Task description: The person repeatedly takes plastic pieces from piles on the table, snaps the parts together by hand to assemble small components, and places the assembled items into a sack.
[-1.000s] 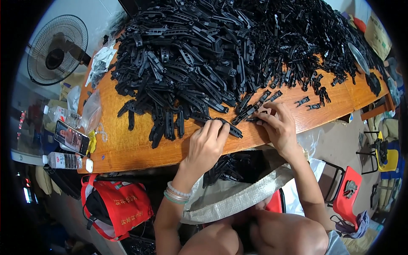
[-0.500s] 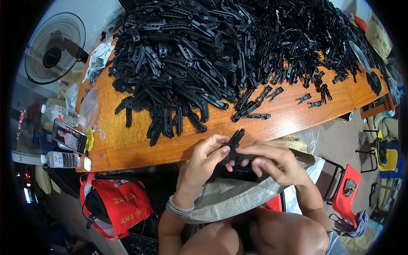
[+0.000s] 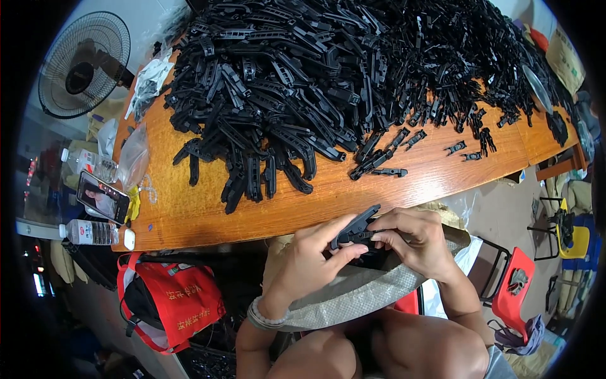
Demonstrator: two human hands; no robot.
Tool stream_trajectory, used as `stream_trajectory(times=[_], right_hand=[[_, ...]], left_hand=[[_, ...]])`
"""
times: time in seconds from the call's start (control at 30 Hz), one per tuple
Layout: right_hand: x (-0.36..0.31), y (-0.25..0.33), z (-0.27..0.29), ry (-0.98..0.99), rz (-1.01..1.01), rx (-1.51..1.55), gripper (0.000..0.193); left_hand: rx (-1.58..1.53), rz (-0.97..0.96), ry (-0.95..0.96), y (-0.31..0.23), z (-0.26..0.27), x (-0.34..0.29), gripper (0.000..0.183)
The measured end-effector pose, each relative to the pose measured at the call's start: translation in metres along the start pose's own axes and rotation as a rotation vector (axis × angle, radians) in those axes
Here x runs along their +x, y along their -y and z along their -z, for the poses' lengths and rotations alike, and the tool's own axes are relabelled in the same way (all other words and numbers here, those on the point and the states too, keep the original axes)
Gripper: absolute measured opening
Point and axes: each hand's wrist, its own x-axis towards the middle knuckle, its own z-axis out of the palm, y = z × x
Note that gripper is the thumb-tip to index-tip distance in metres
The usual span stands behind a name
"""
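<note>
My left hand [image 3: 312,254] grips a black plastic part [image 3: 357,228], long and angled, its tip pointing up and right. The fingers and thumb of my right hand [image 3: 416,240] are pinched at the right side of this same part, and what lies between those fingertips is too small to make out. Both hands are over the mouth of a woven sack [image 3: 360,297] at my lap, close to the table's near edge. A large pile of long black plastic parts [image 3: 271,95] covers the far side of the wooden table [image 3: 189,221].
Smaller black clips [image 3: 454,148] lie toward the table's right. At the left edge are a propped phone [image 3: 102,197], a water bottle [image 3: 91,232] and a clear plastic bag [image 3: 133,158]. A fan [image 3: 82,66] stands beyond. Below sits a red bag [image 3: 180,303]; a red chair [image 3: 514,290] stands right.
The black part has turned from nearly upright to a rightward slant. My left hand has rolled over it, and my right fingers have drawn together at its side.
</note>
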Motion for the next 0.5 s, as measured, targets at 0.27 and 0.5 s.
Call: stream_trajectory(times=[0.27,0.5], right_hand=[[0.0044,0.0052,0.0040,-0.115,0.206,-0.136,0.035],[0.0039,-0.0008,0.0021,0.011,0.165,-0.048,0.036]], left_hand=[[0.198,-0.220,-0.146,0.0062,-0.0040,-0.0048,0.033],[0.346,-0.394,-0.126,-0.0005,-0.0081,-0.0045,0.032]])
